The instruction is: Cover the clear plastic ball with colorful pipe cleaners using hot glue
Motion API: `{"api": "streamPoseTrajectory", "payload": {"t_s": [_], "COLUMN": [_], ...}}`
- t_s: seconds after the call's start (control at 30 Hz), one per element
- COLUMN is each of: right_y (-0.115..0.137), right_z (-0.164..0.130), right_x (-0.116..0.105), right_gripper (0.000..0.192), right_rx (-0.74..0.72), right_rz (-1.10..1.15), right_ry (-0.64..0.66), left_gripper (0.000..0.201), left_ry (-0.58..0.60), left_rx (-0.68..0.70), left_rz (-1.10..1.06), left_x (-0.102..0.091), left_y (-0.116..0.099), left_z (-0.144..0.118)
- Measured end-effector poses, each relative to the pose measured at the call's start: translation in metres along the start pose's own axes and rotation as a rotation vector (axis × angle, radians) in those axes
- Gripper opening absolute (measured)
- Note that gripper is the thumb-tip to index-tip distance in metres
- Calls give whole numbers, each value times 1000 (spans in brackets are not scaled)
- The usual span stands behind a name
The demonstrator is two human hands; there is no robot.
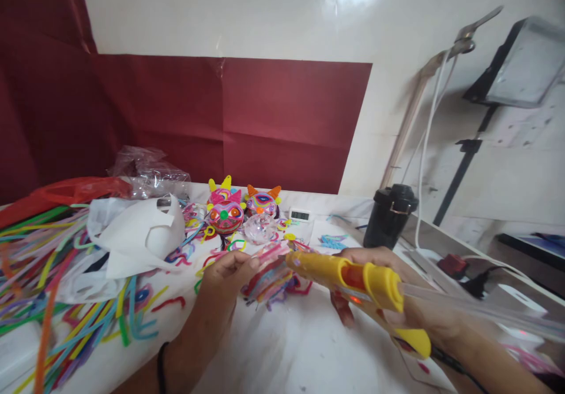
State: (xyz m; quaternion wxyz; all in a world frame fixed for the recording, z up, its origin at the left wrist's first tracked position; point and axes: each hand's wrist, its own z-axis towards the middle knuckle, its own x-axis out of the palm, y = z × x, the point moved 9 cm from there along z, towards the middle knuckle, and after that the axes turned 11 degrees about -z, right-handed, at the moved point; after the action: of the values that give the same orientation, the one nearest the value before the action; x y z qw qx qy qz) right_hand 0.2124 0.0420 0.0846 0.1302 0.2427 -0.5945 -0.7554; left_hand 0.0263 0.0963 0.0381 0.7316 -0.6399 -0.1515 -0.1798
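My left hand (223,276) pinches a small multicoloured pipe-cleaner piece (271,279) just above the white table (291,347). My right hand (397,300) grips a yellow hot glue gun (353,276) with a clear glue stick (477,308) trailing out of its back. The gun's nozzle points left and touches the top of the pipe-cleaner piece.
Loose coloured pipe cleaners (48,288) cover the table's left side beside a white plastic bag (136,235). Finished mask-like pipe-cleaner faces (226,211) (263,201) stand at the back with a small digital timer (300,214). A black jar (391,214) and cables sit at right.
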Motion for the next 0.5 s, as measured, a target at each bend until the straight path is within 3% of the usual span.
{"api": "streamPoseTrajectory", "payload": {"t_s": [0.23, 0.5], "right_y": [0, -11], "right_z": [3, 5], "right_x": [-1, 3], "right_gripper": [40, 42], "right_rx": [-53, -12], "right_rz": [-33, 0], "right_ry": [-18, -16], "left_gripper": [17, 22], "left_ry": [74, 97], "left_rx": [-66, -68], "left_rz": [-196, -162], "left_x": [10, 11], "left_y": [2, 9], "left_z": [-3, -4]}}
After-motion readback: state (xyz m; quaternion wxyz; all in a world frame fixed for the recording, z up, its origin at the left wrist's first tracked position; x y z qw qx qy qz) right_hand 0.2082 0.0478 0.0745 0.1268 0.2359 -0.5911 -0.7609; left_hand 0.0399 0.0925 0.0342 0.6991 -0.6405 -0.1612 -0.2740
